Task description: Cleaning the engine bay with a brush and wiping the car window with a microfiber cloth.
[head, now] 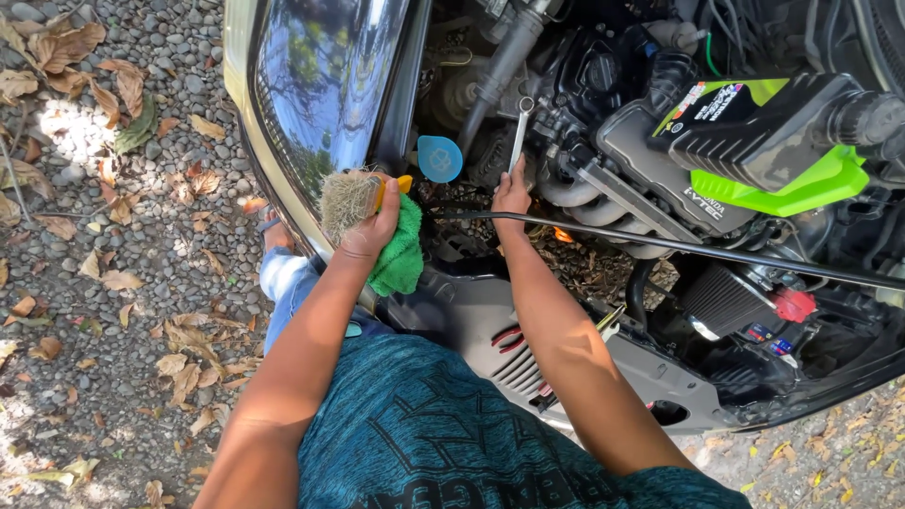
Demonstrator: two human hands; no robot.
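Observation:
I lean over a car's open engine bay. My left hand grips a bristly tan brush with an orange handle together with a green cloth, resting at the front edge by the headlight. My right hand holds the lower end of a silver wrench that points up into the engine. A thin black prop rod runs across just below that hand. A round blue cap sits between my two hands.
A black bottle with a bright green base lies on top of the engine at right. Red-handled pliers rest on the black front panel. Gravel with dry leaves covers the ground at left.

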